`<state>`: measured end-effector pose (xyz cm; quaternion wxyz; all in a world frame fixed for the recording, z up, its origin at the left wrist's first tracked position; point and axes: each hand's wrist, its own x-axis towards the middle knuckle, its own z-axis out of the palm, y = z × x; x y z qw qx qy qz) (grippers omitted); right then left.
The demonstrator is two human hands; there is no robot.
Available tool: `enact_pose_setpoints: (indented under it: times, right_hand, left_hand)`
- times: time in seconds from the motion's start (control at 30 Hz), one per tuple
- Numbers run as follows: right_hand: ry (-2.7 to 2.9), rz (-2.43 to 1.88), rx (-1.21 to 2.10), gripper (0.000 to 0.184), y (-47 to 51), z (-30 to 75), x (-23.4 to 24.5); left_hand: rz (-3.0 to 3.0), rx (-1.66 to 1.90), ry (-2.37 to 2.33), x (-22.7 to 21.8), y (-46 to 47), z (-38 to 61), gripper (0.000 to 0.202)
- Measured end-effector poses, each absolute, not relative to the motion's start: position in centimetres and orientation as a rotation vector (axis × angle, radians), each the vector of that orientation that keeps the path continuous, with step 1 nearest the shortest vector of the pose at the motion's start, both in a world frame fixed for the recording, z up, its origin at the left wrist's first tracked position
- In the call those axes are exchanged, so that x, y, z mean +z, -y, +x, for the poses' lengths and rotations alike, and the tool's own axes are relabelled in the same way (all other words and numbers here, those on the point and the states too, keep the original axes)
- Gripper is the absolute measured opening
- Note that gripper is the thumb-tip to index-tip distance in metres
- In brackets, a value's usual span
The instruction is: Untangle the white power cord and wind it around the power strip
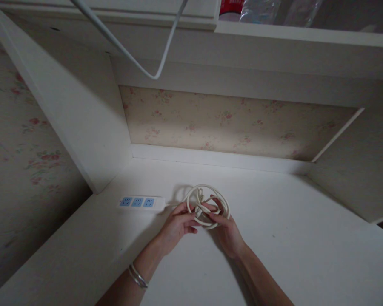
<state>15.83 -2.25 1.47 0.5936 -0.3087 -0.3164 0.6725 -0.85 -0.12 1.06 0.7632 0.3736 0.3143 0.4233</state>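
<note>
The cream cord (198, 211) is wound into a loose, roughly round coil held up over the middle of the table (274, 263). Its strands overlap too much to count, and whether a plug sits in the tangle is hard to make out. The ring's open face is turned towards the camera. Two hands hold it: the left hand (178, 223) is half closed, thumb and fingers pinching the lower left of the coil; the right hand (228, 231) curls round its right side, some fingers hidden behind the strands. Two silver bands (137, 275) circle the left wrist.

From the coil, the cord runs left to one power strip (142, 202), lying with its long axis left to right, its three blue socket panels facing up and its cord end pointing right. Above, one white cable (155, 76) hangs in a bend, both ends cut off. On the shelf (306, 34), a red-labelled container (231, 7) and clear plastic items are cropped by the top edge.
</note>
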Motion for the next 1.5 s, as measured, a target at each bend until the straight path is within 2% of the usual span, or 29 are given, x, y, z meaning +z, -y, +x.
enact_pose_setpoints:
  times: [0.27, 0.57, 0.87, 1.07, 1.3, 1.5]
  right_hand:
    - [0.725, -0.731, 1.602, 0.052, 2.3, 15.9, 2.0]
    - [0.725, -0.73, 1.619, 0.059, 2.4, 15.8, 2.2]
    - [0.716, -0.795, 1.512, 0.054, 2.1, 16.1, 1.7]
    - [0.624, -0.787, 1.46, 0.043, 1.4, 16.8, 1.4]
    - [0.336, -0.751, 1.465, 0.04, 0.5, 18.5, 1.3]
    - [0.469, -0.839, 1.37, 0.038, 0.6, 18.0, 1.2]
  left_hand:
    - [0.904, 0.873, -0.71, 1.7, 0.4, -1.1, 0.044]
    - [1.0, 0.921, -0.761, 0.6, 0.2, -0.6, 0.05]
    - [1.094, 0.953, -0.966, 0.9, 0.3, -0.1, 0.056]
    - [1.055, 0.899, -0.864, 1.1, 0.4, -0.5, 0.047]
    - [1.012, 0.858, -0.931, 0.8, 0.2, -0.9, 0.047]
    - [1.041, 0.841, -0.904, 1.1, 0.3, -1.2, 0.037]
